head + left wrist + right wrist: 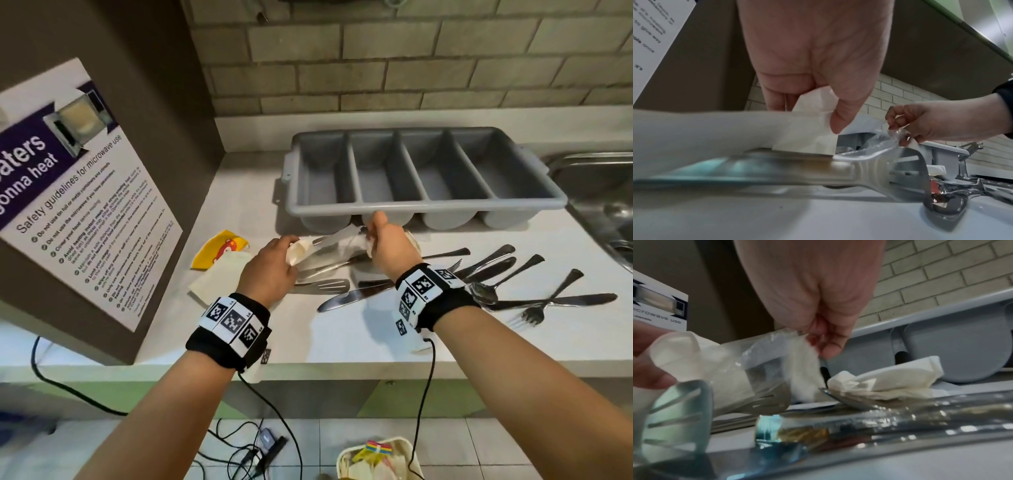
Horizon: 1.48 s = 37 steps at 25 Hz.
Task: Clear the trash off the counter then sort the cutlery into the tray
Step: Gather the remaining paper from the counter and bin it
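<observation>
The left hand [270, 267] pinches a folded napkin [298, 251]; the right hand [390, 245] pinches a clear plastic wrapper [337, 241] stretched between them, just above the cutlery [479, 274] on the surface [342, 329]. Both look light, limp and crushable; any edge should do for holding. The gray tray [424, 202] sits empty behind.

The grey four-compartment plastic tray [424, 205] looks matt and smooth. The silver metal cutlery [493, 270] at its 5 o'clock is glossy. The white desk [359, 335] is smooth. The clear plastic wrapper [760, 356] shines, and the white paper napkin [885, 384] is matt and creased.
</observation>
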Tool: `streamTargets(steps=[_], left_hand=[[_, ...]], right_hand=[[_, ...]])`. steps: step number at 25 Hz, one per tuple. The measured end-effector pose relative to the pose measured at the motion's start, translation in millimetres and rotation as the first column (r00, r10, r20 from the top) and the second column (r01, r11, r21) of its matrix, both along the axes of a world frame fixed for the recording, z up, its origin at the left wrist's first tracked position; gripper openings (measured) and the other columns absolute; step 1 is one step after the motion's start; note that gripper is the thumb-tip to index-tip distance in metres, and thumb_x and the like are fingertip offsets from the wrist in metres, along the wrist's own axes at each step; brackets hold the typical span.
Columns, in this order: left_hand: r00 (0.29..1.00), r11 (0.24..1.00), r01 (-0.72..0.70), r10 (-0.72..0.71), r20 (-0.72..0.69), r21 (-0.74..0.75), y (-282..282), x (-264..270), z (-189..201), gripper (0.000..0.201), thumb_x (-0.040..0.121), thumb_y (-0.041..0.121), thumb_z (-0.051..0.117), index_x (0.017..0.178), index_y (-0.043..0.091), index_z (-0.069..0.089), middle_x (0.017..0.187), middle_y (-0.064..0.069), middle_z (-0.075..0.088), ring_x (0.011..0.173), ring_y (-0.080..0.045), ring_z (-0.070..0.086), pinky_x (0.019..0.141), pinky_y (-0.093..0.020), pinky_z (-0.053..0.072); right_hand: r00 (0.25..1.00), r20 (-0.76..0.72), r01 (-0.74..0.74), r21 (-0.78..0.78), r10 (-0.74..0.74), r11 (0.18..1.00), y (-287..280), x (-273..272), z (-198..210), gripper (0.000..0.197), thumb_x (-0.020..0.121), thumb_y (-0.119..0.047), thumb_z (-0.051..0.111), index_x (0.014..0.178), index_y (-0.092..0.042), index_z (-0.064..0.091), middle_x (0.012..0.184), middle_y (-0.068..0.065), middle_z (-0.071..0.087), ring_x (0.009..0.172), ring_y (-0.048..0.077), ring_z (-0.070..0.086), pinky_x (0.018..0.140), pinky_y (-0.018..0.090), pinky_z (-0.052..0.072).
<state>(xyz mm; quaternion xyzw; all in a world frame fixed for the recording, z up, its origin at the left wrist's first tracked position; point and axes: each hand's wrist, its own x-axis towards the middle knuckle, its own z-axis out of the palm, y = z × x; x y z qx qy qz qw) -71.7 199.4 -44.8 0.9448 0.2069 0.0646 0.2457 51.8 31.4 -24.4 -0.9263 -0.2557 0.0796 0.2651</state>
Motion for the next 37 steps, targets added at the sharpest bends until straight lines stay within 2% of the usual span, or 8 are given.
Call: streamTargets(steps=[3, 6, 11, 17, 24, 29, 31, 37], left_hand=[[0.999, 0.998, -0.025, 0.027, 0.026, -0.056, 3.5, 0.0, 0.6, 0.048, 0.084, 0.01, 0.056, 0.13, 0.016, 0.043, 0.127, -0.011, 0.058, 0.117, -0.031, 0.053, 0.093, -0.04, 0.046], [1.0, 0.997, -0.027, 0.028, 0.014, -0.074, 5.9, -0.2, -0.3, 0.049, 0.085, 0.009, 0.056, 0.131, 0.016, 0.042, 0.128, -0.011, 0.058, 0.118, -0.031, 0.052, 0.093, -0.039, 0.045], [1.0, 0.995, -0.016, 0.018, 0.018, -0.098, 5.8, -2.8, -1.0, 0.05, 0.085, 0.01, 0.057, 0.132, 0.016, 0.041, 0.13, -0.01, 0.057, 0.119, -0.031, 0.051, 0.096, -0.041, 0.046], [1.0, 0.994, -0.011, 0.012, 0.004, -0.111, 7.1, -7.7, 1.5, 0.05, 0.086, 0.011, 0.057, 0.133, 0.015, 0.04, 0.133, -0.01, 0.054, 0.122, -0.029, 0.049, 0.098, -0.038, 0.042], [0.993, 0.98, -0.039, 0.06, 0.105, -0.193, 12.6, -14.4, 6.6, 0.047, 0.087, 0.012, 0.058, 0.131, 0.013, 0.04, 0.124, -0.014, 0.057, 0.113, -0.032, 0.054, 0.093, -0.039, 0.045], [0.992, 0.981, -0.039, 0.062, 0.114, -0.188, 10.2, -16.8, 11.2, 0.05, 0.088, 0.012, 0.058, 0.134, 0.011, 0.038, 0.127, -0.016, 0.056, 0.116, -0.032, 0.051, 0.092, -0.035, 0.042], [0.992, 0.982, -0.029, 0.051, 0.115, -0.188, 8.4, -17.2, 11.7, 0.049, 0.088, 0.011, 0.058, 0.133, 0.01, 0.038, 0.127, -0.016, 0.056, 0.117, -0.033, 0.051, 0.093, -0.036, 0.042], [0.996, 0.988, 0.008, 0.006, 0.09, -0.156, 4.0, -15.4, 11.6, 0.046, 0.088, 0.012, 0.056, 0.131, 0.009, 0.04, 0.127, -0.015, 0.055, 0.117, -0.032, 0.05, 0.093, -0.035, 0.041]], right_hand=[[0.993, -0.056, -0.098, 0.077, 0.102, 0.992, 7.9, 0.7, -4.5, 0.043, 0.076, 0.013, 0.046, 0.114, -0.006, 0.049, 0.113, 0.014, 0.049, 0.099, 0.031, 0.053, 0.092, 0.036, 0.045], [0.985, -0.065, -0.164, -0.101, 0.158, 0.981, 14.1, 1.9, -14.3, 0.057, 0.076, -0.014, 0.062, 0.13, -0.013, 0.043, 0.13, 0.015, 0.043, 0.121, 0.034, 0.043, 0.105, 0.042, 0.04], [0.942, -0.06, -0.319, -0.46, 0.329, 0.829, 19.4, -3.8, -21.4, 0.047, 0.084, -0.017, 0.05, 0.128, -0.034, 0.05, 0.127, 0.009, 0.051, 0.122, 0.033, 0.044, 0.101, 0.046, 0.042], [0.958, -0.015, -0.257, -0.482, 0.285, 0.838, 36.2, -5.5, -15.0, 0.036, 0.088, 0.004, 0.043, 0.115, -0.011, 0.062, 0.121, 0.015, 0.063, 0.113, 0.032, 0.057, 0.095, 0.037, 0.045], [0.989, 0.11, -0.098, -0.021, 0.1, 0.995, 18.4, -7.8, 4.0, 0.016, 0.087, -0.01, 0.05, 0.095, 0.0, 0.059, 0.107, 0.018, 0.057, 0.09, 0.033, 0.058, 0.082, 0.033, 0.046], [0.997, -0.011, 0.078, 0.415, -0.081, 0.906, 1.2, -7.5, 10.4, 0.017, 0.087, 0.002, 0.047, 0.093, 0.003, 0.063, 0.097, 0.016, 0.066, 0.081, 0.018, 0.056, 0.07, 0.018, 0.047], [0.991, 0.005, 0.119, 0.434, -0.135, 0.893, -4.7, -6.3, 11.0, 0.012, 0.088, 0.006, 0.041, 0.089, 0.0, 0.051, 0.087, 0.012, 0.057, 0.075, 0.02, 0.052, 0.062, 0.018, 0.045], [0.99, 0.048, 0.121, 0.176, -0.131, 0.977, -13.3, 21.9, -11.3, 0.043, 0.084, 0.016, 0.035, 0.119, -0.003, 0.05, 0.124, 0.017, 0.045, 0.101, 0.03, 0.051, 0.096, 0.027, 0.038]])
